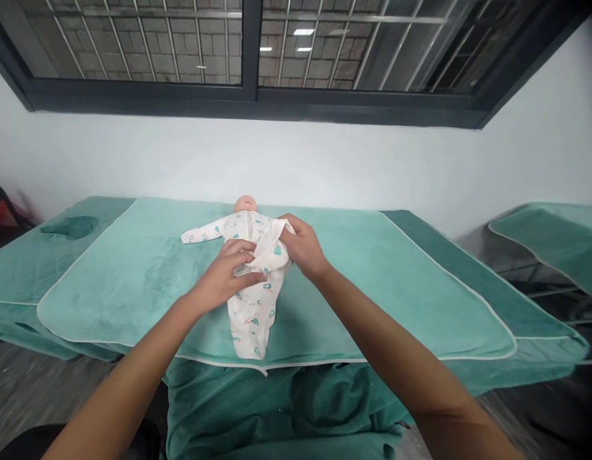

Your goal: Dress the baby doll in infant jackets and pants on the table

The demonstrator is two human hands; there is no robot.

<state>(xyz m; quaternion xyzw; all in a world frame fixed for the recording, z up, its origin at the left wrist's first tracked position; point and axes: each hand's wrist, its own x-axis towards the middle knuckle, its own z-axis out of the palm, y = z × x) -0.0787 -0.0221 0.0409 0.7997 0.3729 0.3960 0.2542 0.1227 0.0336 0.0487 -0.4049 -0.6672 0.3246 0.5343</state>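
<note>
A baby doll (246, 203) lies on its back on the green bed, its head toward the wall. White baby clothes (252, 319) with a small green print cover its body, and one sleeve (202, 234) stretches out to the left. My right hand (303, 246) pinches a bunched fold of the garment on the doll's right-hand side in view. Over the doll's middle, my left hand (232, 271) has its fingers apart and curved, resting at the cloth. The doll's other arm cannot be made out among the folds.
A light green cover (372, 287) with white piping lies over the massage bed, which has a face hole (69, 227) at the left. Dark green fabric (286, 409) hangs at the front. A window (250, 57) with bars is above the white wall; another green bed (559, 236) stands right.
</note>
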